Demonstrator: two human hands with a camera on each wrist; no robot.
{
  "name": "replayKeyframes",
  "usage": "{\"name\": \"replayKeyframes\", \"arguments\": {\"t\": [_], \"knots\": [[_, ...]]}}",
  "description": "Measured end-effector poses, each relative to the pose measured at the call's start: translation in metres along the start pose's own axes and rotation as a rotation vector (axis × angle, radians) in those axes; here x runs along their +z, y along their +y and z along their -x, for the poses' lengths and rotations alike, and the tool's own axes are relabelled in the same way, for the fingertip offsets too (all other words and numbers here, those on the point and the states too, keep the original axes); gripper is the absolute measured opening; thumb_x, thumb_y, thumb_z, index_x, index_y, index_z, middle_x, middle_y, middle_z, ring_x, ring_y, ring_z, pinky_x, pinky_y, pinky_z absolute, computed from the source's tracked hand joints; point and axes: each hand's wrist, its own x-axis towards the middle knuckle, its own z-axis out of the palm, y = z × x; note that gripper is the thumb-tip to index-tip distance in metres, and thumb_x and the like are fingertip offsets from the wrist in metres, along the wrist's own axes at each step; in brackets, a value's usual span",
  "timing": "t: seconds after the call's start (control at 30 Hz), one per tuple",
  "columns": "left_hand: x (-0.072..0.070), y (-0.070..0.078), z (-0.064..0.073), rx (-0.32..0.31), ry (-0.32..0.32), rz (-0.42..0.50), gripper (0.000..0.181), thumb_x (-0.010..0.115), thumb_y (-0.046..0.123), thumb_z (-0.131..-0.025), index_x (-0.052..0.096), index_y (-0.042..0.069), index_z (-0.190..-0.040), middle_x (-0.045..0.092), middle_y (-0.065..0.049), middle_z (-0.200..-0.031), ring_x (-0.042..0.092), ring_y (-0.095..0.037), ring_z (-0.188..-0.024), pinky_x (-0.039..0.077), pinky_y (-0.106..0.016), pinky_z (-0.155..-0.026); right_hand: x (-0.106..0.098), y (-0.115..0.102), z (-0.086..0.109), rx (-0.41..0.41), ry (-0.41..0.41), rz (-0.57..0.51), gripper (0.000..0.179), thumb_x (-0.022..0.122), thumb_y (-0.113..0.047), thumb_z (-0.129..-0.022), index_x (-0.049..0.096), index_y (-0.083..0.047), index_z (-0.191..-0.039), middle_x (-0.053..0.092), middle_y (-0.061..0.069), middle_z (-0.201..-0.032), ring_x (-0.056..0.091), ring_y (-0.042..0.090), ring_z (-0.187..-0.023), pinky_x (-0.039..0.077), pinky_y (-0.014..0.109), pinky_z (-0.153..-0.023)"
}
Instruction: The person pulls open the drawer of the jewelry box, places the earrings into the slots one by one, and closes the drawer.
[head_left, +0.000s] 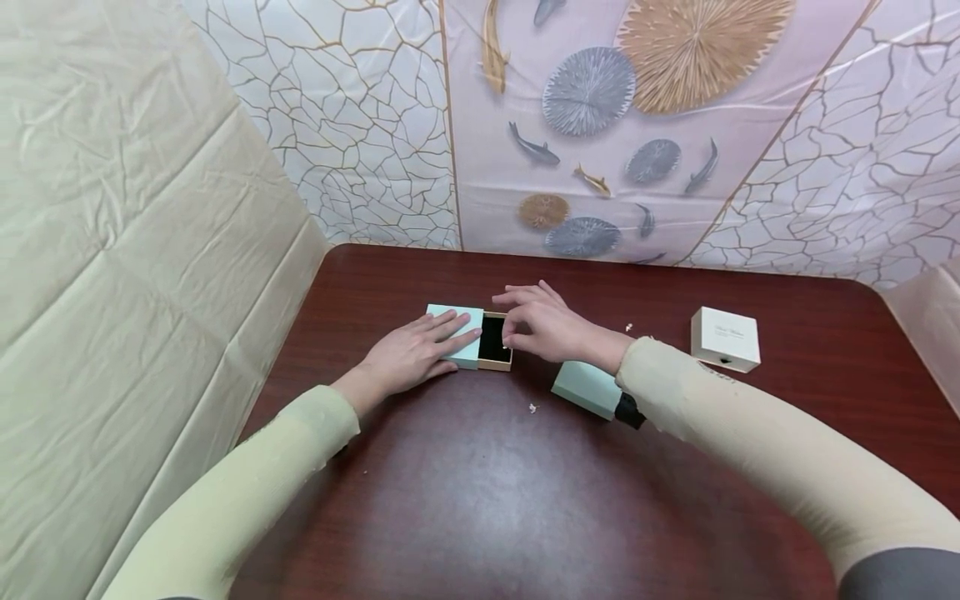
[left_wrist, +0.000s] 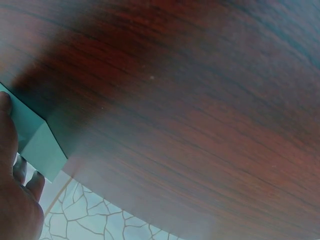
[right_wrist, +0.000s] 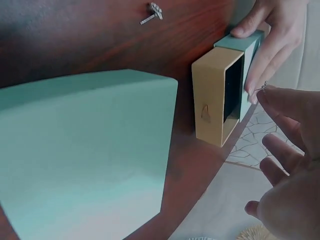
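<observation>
My left hand (head_left: 408, 352) rests on the mint sleeve (head_left: 471, 354) of a drawer box, its straight fingers across the top and its thumb along the near side. From the right end of that sleeve the tan drawer (right_wrist: 209, 95) sticks out partway, showing a black lining (head_left: 492, 340). Over this opening my right hand (head_left: 543, 325) pinches a small sparkly stud earring (right_wrist: 264, 86) between thumb and index finger. Its other fingers are loosely bent. Another stud earring (right_wrist: 155, 12) lies on the table in the right wrist view.
A second mint box (head_left: 588, 388) lies below my right wrist, with a black piece (head_left: 629, 412) at its end. Farther right stands a white box (head_left: 725, 337) with printed lettering. Small bright pieces (head_left: 628, 327) lie on the dark wooden table (head_left: 480, 483). Fabric hangs behind and at the left.
</observation>
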Motion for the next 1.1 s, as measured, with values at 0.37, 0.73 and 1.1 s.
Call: {"name": "replayKeyframes", "arguments": {"t": [0.37,0.73,1.1], "knots": [[-0.001,0.001,0.0,-0.003,-0.013,-0.01,0.063,0.063,0.041,-0.108,0.045,0.02,-0.165,0.044,-0.013,-0.168,0.043,-0.032,-0.155,0.039,-0.049,-0.124,0.003,0.007,-0.012,0.049,-0.076,0.029,0.016,0.074,-0.014,-0.099,0.074,-0.017,-0.084,0.046,0.022,-0.164,0.024,0.042,-0.161,0.006,0.075,-0.125],[-0.003,0.001,0.0,-0.009,-0.021,-0.008,0.062,0.063,0.041,-0.109,0.045,0.02,-0.165,0.044,-0.014,-0.168,0.043,-0.032,-0.154,0.039,-0.049,-0.124,0.012,0.017,-0.021,0.083,-0.083,0.017,0.016,0.072,-0.014,-0.102,0.075,-0.015,-0.086,0.043,0.02,-0.167,0.021,0.042,-0.162,0.005,0.076,-0.125],[-0.002,0.001,0.0,-0.008,-0.015,-0.012,0.062,0.063,0.041,-0.109,0.046,0.02,-0.164,0.044,-0.013,-0.168,0.043,-0.032,-0.154,0.039,-0.048,-0.124,0.016,0.02,-0.033,0.118,-0.077,0.037,0.018,0.069,-0.014,-0.103,0.075,-0.013,-0.086,0.044,0.019,-0.166,0.023,0.041,-0.162,0.006,0.074,-0.126]]}}
